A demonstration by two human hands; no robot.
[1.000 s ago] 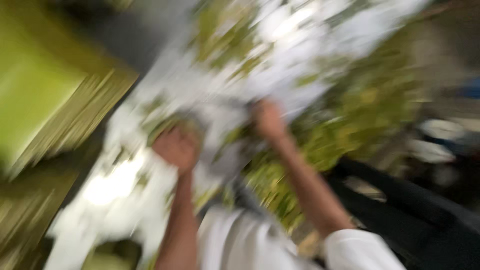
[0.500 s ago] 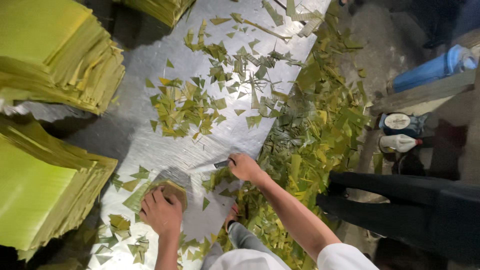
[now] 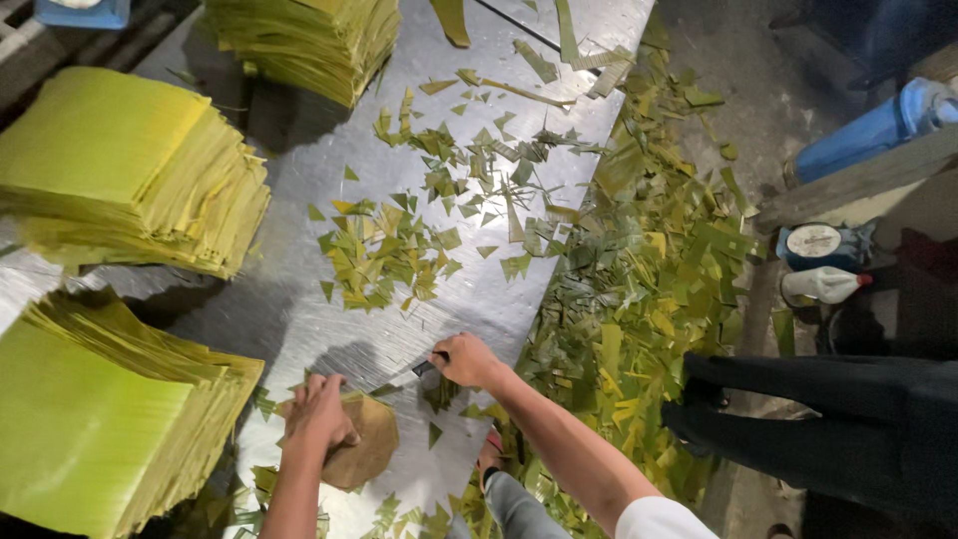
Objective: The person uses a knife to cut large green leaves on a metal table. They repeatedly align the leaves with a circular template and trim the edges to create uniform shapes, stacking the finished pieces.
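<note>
A worker bends over a metal table [image 3: 329, 329] strewn with green leaf trimmings [image 3: 399, 255]; the left hand [image 3: 317, 411] lies flat, fingers spread and not clenched, pressing a small brownish stack of cut leaf pieces [image 3: 367, 449] onto the near part of the table; the right hand [image 3: 465, 359], just to the right, is closed around the handle of a knife [image 3: 411, 370] whose short blade points left toward that stack. The leaf pieces look thin, light and limp, likely to slide over one another on the smooth steel and to tear along the grain, so a flat palm on top, as here, seems the safer hold, well back from the blade's edge. Three tall piles of trimmed yellow-green leaf sheets stand around; one at the near left [image 3: 95, 419], one at the far left [image 3: 120, 165], one at the far edge [image 3: 299, 35]. To the right, beyond the table's edge, a deep drift of offcuts [image 3: 639, 299] covers the floor [image 3: 778, 100]; a blue cylinder [image 3: 868, 125] and a white bottle [image 3: 823, 284] lie farther right, beside a dark-clothed leg [image 3: 818, 419].
</note>
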